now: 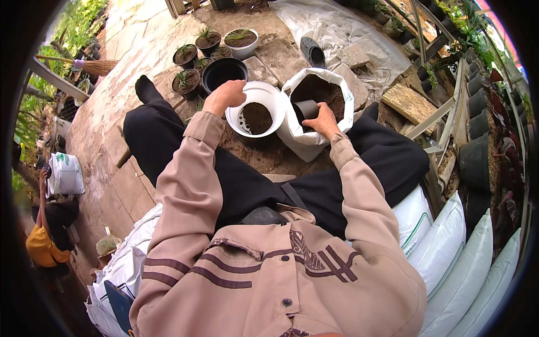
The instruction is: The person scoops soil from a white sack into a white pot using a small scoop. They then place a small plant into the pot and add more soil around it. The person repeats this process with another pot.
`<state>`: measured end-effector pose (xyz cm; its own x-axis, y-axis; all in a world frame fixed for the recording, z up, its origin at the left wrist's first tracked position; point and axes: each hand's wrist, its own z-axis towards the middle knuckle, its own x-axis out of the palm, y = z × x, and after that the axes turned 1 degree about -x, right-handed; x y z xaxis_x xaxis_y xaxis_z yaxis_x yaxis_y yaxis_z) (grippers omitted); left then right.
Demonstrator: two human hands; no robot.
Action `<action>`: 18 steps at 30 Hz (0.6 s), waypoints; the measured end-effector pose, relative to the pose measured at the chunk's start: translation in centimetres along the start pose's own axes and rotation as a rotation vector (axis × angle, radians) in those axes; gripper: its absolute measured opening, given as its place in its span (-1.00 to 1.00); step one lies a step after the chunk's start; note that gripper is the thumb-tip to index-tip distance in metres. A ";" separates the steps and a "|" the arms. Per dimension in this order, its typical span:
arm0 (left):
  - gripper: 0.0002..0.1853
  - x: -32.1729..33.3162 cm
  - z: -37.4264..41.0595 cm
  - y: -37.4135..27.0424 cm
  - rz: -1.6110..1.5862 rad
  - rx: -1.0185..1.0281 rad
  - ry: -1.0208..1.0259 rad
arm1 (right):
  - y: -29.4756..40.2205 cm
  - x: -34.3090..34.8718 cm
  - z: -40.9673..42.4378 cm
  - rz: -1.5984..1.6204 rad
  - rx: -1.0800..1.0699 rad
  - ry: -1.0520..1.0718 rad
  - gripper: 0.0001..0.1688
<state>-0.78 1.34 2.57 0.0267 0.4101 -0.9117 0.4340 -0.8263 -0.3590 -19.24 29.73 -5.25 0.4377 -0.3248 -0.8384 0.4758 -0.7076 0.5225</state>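
Observation:
A white plastic pot (276, 97) with some dark soil (257, 118) at its bottom stands between my legs. My left hand (231, 93) grips this pot's rim at its left side. Right beside the pot is an open white sack (306, 147) of dark soil. Inside its mouth, my right hand (323, 122) is closed on a dark grey cylindrical container (308, 109), which lies tilted; its opening points left and its contents are hard to see. An empty-looking black pot (225, 72) is just behind my left hand. Several small potted plants (186, 80) surround it.
A white pot with a plant (249, 49), a black clog (313, 52) and a plastic sheet (349, 25) lie beyond. Stone slabs (261, 71) lie around. Full white sacks (442, 227) flank me. At far left are a broom (94, 66) and another person (46, 244).

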 end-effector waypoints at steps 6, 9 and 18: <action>-0.45 -1.0 0.0 -0.7 0.021 -0.052 0.103 | -0.6 -2.0 0.9 0.591 0.197 0.300 -0.05; -0.57 -0.3 -0.4 0.1 0.001 -0.013 0.007 | 1.7 -4.6 -0.5 0.688 0.187 0.204 -0.02; -0.37 -0.9 0.1 -0.4 0.042 -0.072 0.133 | -1.4 -4.2 1.5 0.724 0.129 0.083 0.10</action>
<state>-1.09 1.22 3.52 0.1631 0.4274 -0.8892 0.4933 -0.8159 -0.3017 -22.94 31.19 -2.68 0.6665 -0.6935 -0.2736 -0.0449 -0.4037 0.9138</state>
